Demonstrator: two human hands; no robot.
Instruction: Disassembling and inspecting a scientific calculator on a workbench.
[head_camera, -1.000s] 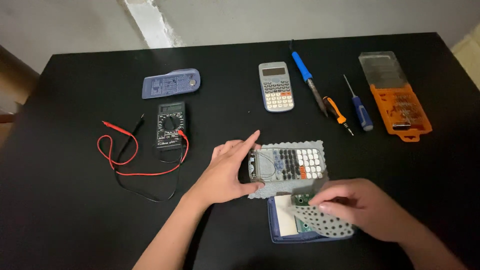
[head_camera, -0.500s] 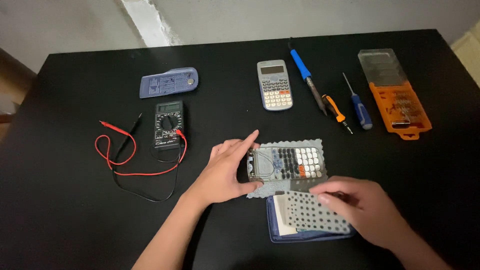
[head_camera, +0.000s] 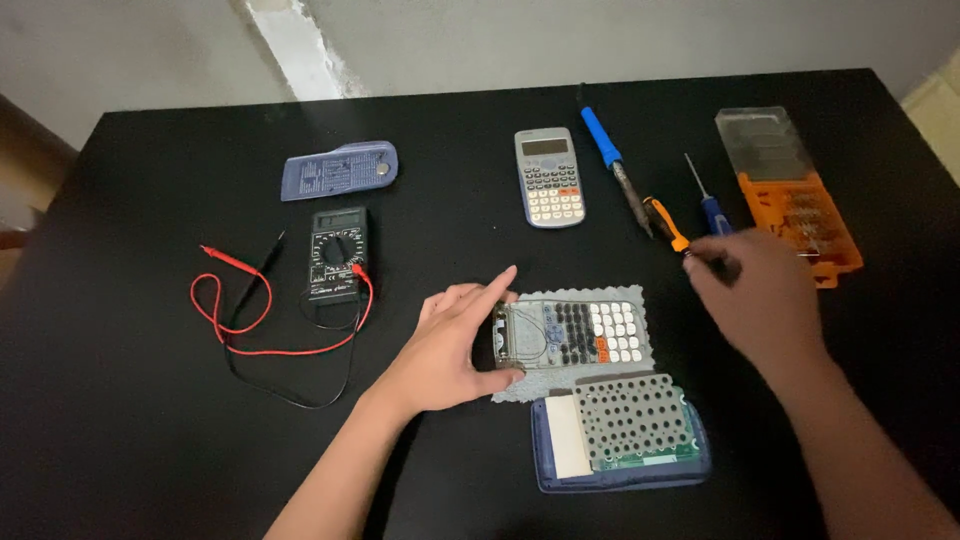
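The opened calculator front (head_camera: 570, 335), keys showing through a clear panel, lies on a small grey cloth (head_camera: 640, 300) near the middle of the black table (head_camera: 150, 440). The left hand (head_camera: 450, 345) pins its left end, thumb on the near edge and fingers spread over the far corner. It looks a light, stiff, thin plastic shell, likely brittle and slippery; best taken by its long edges, not the clear panel.

Just near of it sits the blue back shell (head_camera: 620, 470), which carries a grey perforated key mat (head_camera: 630, 415), a white strip at its left and a green board edge showing.

To the right, the right hand (head_camera: 755, 305) closes loosely around a small dark tool tip (head_camera: 715, 265), beside an orange-handled screwdriver (head_camera: 665, 222) and a blue one (head_camera: 712, 208). Further right, an orange bit case (head_camera: 810, 225), clear lid open, holds rows of bits. Far off lie a whole calculator (head_camera: 550, 177), soldering iron (head_camera: 612, 160), blue cover (head_camera: 340, 170) and multimeter (head_camera: 338, 255) with leads.
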